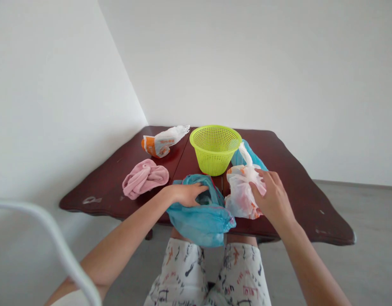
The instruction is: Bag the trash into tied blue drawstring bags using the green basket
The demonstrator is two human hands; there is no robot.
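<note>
My left hand [190, 194] rests at the mouth of a thin blue plastic bag [198, 223], thumb and forefinger apart, the other fingertips hidden. This bag lies open at the table's near edge and hangs partly over it. My right hand [274, 196] is closed round the side of a white plastic bag [242, 197] with orange print, its top gathered into a twisted tail. Something pinkish shows faintly through that bag. Just beyond both bags stands a yellow-green mesh basket [214, 163].
On the dark red wooden table [297, 191], a folded pink cloth [145, 177] lies at left. Behind it is another white-and-orange plastic bag [164, 142]. More blue plastic [255, 158] lies right of the basket. A pale curved tube [49, 223] crosses the lower left foreground.
</note>
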